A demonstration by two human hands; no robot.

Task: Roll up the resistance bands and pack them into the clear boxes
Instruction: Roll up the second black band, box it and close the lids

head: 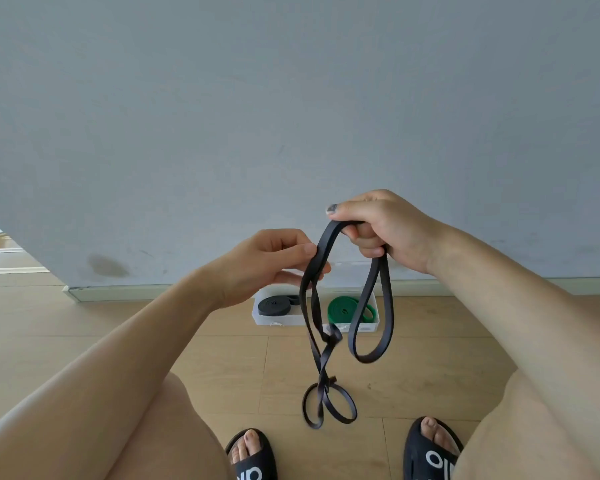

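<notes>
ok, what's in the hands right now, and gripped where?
One unrolled dark resistance band. The right hand grips its top bend; the left hand pinches a strand just below. The rest hangs twisted.

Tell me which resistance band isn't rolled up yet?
The long dark band hanging between both hands, twisted and loose. The black band and green band lie coiled in the clear boxes.

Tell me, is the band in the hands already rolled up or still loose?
Loose. The band hangs in twisted loops from the left hand and right hand, unlike the black roll in the box.
</notes>
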